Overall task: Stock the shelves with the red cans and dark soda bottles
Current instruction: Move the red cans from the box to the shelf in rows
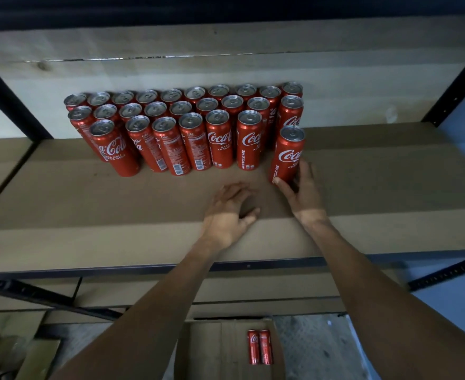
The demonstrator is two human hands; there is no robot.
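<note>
While the right hand point(301, 192) grasps the lone front can point(287, 153), upright on the cardboard shelf point(88, 204), left hand point(230, 215) sits released at the can's 8 o'clock; can block point(184, 127) at 10 o'clock.

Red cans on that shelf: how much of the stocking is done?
Done: three rows of red cans stand on the shelf. In hand: the right hand grips one more can at the right end; the left hand rests on the shelf. Left: two cans lie in the box below; no dark bottles in view.
</note>
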